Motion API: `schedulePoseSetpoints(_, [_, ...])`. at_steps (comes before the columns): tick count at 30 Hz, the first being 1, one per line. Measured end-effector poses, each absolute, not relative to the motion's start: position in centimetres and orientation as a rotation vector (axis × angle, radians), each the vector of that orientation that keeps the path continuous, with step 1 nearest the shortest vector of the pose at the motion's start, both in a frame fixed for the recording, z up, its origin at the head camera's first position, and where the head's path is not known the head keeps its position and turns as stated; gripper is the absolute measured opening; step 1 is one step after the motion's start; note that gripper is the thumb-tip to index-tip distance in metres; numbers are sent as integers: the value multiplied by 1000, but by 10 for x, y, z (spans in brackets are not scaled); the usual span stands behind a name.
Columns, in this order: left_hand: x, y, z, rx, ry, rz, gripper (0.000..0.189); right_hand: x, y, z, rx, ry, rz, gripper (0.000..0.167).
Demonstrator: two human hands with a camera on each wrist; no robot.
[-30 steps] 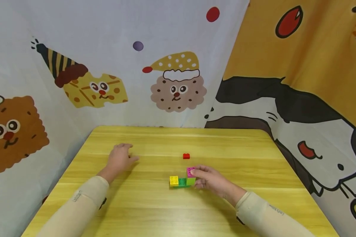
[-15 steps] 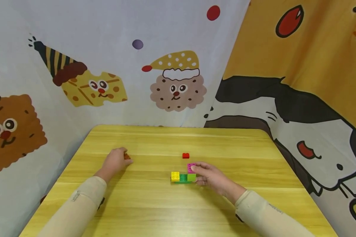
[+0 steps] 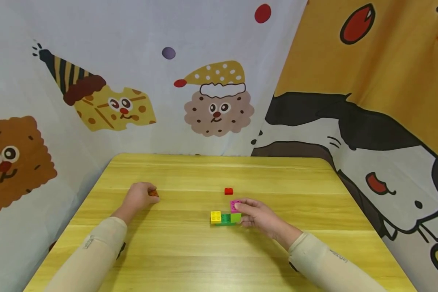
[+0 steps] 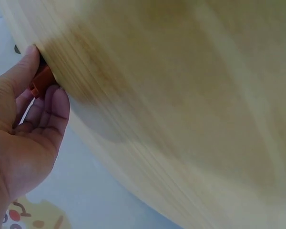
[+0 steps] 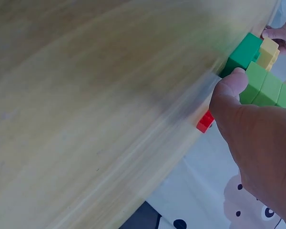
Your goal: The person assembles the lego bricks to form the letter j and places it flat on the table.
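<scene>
At the table's left side my left hand [image 3: 138, 198] pinches a small orange-brown toy brick [image 3: 153, 193] between thumb and fingers. The left wrist view shows this brick [image 4: 44, 82] close to the tabletop, partly covered by the fingers. Right of centre, my right hand [image 3: 261, 217] grips the right end of a built brick piece. That piece has a dark green base [image 3: 225, 219], a yellow brick [image 3: 215, 217] on its left end, and a light green part [image 3: 235, 217] topped by a magenta brick [image 3: 234, 206] on its right. Fingers hide its right side.
A small red brick [image 3: 228, 191] lies on the table behind the built piece. The wooden table [image 3: 190, 259] has rounded far corners. A curtain [image 3: 138, 32] printed with cartoon figures hangs behind it and along both sides.
My left hand, spread without a brick a second ago, has closed on the orange-brown brick and drawn slightly left. The right hand keeps its grip, and the built piece has shifted only slightly.
</scene>
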State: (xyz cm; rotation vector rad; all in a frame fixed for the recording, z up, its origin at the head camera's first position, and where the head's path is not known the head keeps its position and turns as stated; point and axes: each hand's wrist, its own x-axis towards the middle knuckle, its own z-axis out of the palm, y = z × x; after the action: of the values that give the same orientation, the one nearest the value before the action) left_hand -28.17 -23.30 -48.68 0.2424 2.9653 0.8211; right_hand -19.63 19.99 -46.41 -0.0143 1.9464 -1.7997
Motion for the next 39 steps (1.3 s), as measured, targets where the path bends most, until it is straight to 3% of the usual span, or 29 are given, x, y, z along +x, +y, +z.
schedulePoseSetpoints(23, [-279, -213, -486, 380, 2926, 745, 46, -195, 206, -473, -23, 1933, -1821, 62])
schedulePoseSetpoints(39, [-275, -207, -488, 363, 2957, 748, 52, -194, 207, -476, -8, 1955, -1793, 73])
